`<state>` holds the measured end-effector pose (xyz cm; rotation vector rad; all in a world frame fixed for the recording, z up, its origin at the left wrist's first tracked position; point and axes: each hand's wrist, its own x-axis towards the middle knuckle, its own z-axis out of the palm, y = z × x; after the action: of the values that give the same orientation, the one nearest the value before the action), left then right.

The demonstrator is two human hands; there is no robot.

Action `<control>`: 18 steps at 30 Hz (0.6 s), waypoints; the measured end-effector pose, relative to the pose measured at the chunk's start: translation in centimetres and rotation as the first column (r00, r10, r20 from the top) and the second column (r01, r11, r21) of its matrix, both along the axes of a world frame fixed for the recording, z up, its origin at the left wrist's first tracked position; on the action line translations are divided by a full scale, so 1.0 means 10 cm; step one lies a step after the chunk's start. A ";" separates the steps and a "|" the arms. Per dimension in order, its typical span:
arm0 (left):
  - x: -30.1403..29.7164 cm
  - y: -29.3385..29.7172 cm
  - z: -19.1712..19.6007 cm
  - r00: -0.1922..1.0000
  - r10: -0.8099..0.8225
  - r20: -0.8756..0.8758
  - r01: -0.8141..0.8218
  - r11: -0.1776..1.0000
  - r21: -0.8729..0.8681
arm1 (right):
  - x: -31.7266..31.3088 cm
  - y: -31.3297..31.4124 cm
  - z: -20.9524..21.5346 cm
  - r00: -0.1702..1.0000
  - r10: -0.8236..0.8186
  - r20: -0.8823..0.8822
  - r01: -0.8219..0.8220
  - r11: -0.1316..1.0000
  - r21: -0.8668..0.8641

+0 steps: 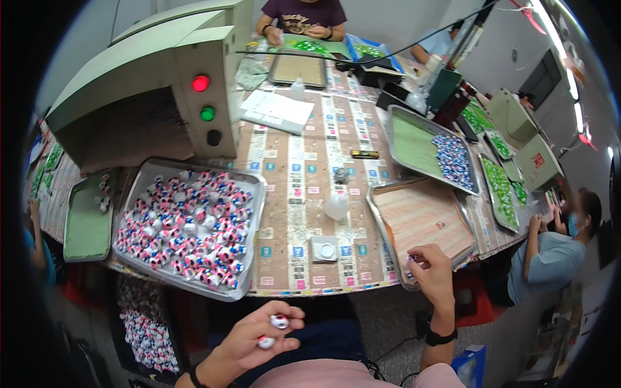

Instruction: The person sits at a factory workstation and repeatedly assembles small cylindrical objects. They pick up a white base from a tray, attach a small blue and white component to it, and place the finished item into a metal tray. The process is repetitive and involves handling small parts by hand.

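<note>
A long bench (310, 161) covered with printed paper sheets runs away through a workshop. A pale green machine housing (155, 71) with a red lamp (200, 83) and a green lamp (207, 114) stands on its left. Plain light walls (401, 19) close the far end; bright strip lights (572, 77) glow at upper right. The floor (388, 323) is grey.

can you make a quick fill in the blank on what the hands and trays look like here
1. The left hand holds two small ____ between its fingers.
2. The right hand rests at the near edge of the tray lined in ____.
3. The tray of red, white and blue pieces lies on the person's ____ side.
4. On the machine, the red lamp sits ____ the green lamp.

Missing words: pieces; orange; left; above
</note>
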<state>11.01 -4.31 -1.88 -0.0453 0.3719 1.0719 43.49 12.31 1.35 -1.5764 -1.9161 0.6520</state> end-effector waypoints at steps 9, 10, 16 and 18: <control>0.15 0.15 -0.06 0.984 -0.030 -0.177 0.050 0.993 0.105 | -0.51 -0.17 -0.01 0.806 0.294 -0.514 -0.429 0.888 -0.165; 0.15 0.14 -0.05 0.974 -0.024 -0.225 0.050 0.992 0.113 | -0.58 -0.17 0.00 0.797 0.228 -0.559 -0.412 0.882 -0.228; 0.11 0.06 -0.13 0.938 0.041 -0.343 0.009 0.990 0.142 | -0.97 -0.10 -0.05 0.818 0.233 -0.525 -0.379 0.906 -0.187; 0.11 0.07 -0.10 0.940 0.033 -0.339 0.000 0.996 0.094 | -1.02 -0.04 -0.09 0.872 0.299 -0.388 -0.358 0.929 -0.089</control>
<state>12.16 -3.64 -2.91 0.2241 0.6338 1.1136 33.24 11.92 0.43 -1.1122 -1.8880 1.1840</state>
